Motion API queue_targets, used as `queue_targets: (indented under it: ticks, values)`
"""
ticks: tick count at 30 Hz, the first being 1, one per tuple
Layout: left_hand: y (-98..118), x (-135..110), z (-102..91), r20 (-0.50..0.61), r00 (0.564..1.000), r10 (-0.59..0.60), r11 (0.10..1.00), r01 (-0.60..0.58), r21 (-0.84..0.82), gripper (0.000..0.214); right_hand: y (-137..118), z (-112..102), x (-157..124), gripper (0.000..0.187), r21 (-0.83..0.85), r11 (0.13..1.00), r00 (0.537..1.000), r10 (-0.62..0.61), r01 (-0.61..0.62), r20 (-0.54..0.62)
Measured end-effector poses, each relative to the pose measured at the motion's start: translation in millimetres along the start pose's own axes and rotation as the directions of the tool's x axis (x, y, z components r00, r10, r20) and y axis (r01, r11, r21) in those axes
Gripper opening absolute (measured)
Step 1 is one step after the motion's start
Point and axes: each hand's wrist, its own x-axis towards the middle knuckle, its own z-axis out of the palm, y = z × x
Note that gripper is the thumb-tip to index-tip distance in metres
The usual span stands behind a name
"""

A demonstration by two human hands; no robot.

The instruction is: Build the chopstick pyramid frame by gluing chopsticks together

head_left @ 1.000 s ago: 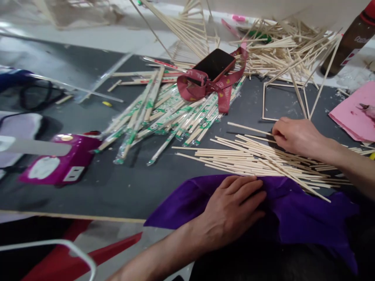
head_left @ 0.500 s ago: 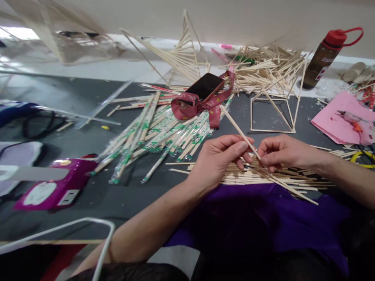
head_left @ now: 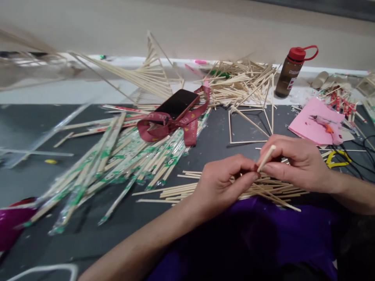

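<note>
A plain wooden chopstick (head_left: pixel 267 157) sticks up between my two hands, its blunt end tilted up and to the right, so it looks short. My right hand (head_left: pixel 295 166) pinches it between thumb and bent forefinger. My left hand (head_left: pixel 224 181) is closed, thumb and fingertips meeting at the stick's lower part, which the fingers hide. Under and behind both hands lies a layer of loose chopsticks (head_left: pixel 178 190), with purple cloth (head_left: pixel 263 230) in front of them.
Wrapped chopsticks (head_left: pixel 117 160) spread at left, beneath a phone (head_left: pixel 177 103) with a red lanyard (head_left: pixel 190 127). Behind stand a glued stick frame (head_left: pixel 230 127), a fan-shaped stick model (head_left: pixel 131 76), a stick pile (head_left: pixel 243 82) and a bottle (head_left: pixel 288 74). Pliers (head_left: pixel 322 120) lie on pink paper (head_left: pixel 304 113) at right.
The chopstick has swung from leaning up-left to pointing up-right. My hands have come together around it, the right one turned more inward. The view has shifted, moving the table's things leftward and down.
</note>
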Motion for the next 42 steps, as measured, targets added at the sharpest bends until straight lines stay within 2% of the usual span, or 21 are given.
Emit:
queue_targets:
  ticks: [1, 3, 4, 5, 7, 9, 11, 14, 15, 17, 20, 22, 29, 35, 42]
  values:
    - [-2.4, -0.9, 4.3, 0.035, 0.999, 0.003, 1.0, -0.003, -0.002, 0.012, -3.1, -4.4, -1.1, 0.008, -0.014, 0.999, 0.999, 0.034, -0.034, -0.031]
    - [-7.9, -4.8, 12.3, 0.111, 0.994, -0.004, 1.0, 0.002, 0.015, 0.012, -7.9, -16.7, -0.1, 0.007, -0.008, 0.994, 0.97, 0.105, -0.109, -0.221]
    - [-10.7, -7.2, 15.5, 0.141, 0.99, -0.011, 0.999, 0.006, 0.033, 0.012, -8.6, -25.2, 2.2, 0.009, -0.003, 0.992, 0.923, 0.12, -0.13, -0.365]
    - [-13.4, -9.7, 17.8, 0.158, 0.987, -0.016, 0.999, 0.008, 0.052, 0.013, -7.3, -35.4, 5.8, 0.011, -0.004, 0.991, 0.847, 0.115, -0.136, -0.519]
    - [-17.8, -13.7, 20.1, 0.161, 0.987, -0.023, 0.997, 0.01, 0.078, 0.013, 2.8, -59.6, 15.8, 0.013, -0.076, 0.988, 0.698, 0.042, -0.137, -0.715]
    - [-20.7, -15.9, 20.0, 0.154, 0.988, -0.025, 0.996, 0.011, 0.087, 0.014, 22.8, -85.5, 27.2, 0.01, -0.099, 0.967, 0.678, 0.088, -0.233, -0.73]
    - [-22.4, -16.6, 19.5, 0.148, 0.989, -0.01, 0.996, -0.003, 0.091, 0.014, 49.0, -106.9, 37.7, 0.007, -0.101, 0.959, 0.644, 0.099, -0.266, -0.758]
    - [-24.1, -16.7, 20.3, 0.166, 0.986, 0.021, 0.994, -0.038, 0.102, 0.016, 86.8, -122.1, 49.5, 0.01, -0.024, 0.928, 0.597, 0.219, -0.372, -0.772]
    - [-24.8, -16.9, 20.9, 0.177, 0.984, 0.027, 0.993, -0.046, 0.107, 0.016, 96.8, -122.6, 52.7, 0.008, -0.003, 0.915, 0.618, 0.269, -0.403, -0.739]
    - [-26.4, -17.3, 21.9, 0.198, 0.98, 0.031, 0.991, -0.056, 0.119, 0.017, 112.2, -118.9, 58.5, 0.006, 0.023, 0.898, 0.632, 0.327, -0.44, -0.703]
    - [-29.5, -18.3, 22.4, 0.207, 0.978, 0.022, 0.99, -0.051, 0.135, 0.018, 128.0, -108.4, 67.2, 0.009, 0.068, 0.877, 0.633, 0.395, -0.476, -0.666]
    - [-31.9, -19.0, 22.4, 0.207, 0.978, 0.012, 0.989, -0.042, 0.14, 0.017, 136.4, -101.3, 72.8, 0.009, 0.078, 0.865, 0.663, 0.434, -0.495, -0.61]
    - [-41.1, -20.8, 22.4, 0.156, 0.985, 0.073, 0.992, -0.088, 0.09, 0.016, 157.1, -85.0, 85.3, 0.009, 0.01, 0.898, 0.712, 0.356, -0.44, -0.605]
    - [-44.0, -22.2, 21.2, 0.111, 0.988, 0.106, 0.991, -0.114, 0.071, 0.013, 165.6, -82.1, 90.5, 0.009, -0.023, 0.917, 0.737, 0.305, -0.398, -0.603]
    - [-44.2, -22.1, 20.9, 0.125, 0.986, 0.112, 0.992, -0.119, 0.047, 0.015, 169.8, -79.2, 92.6, 0.011, -0.064, 0.924, 0.765, 0.271, -0.376, -0.585]
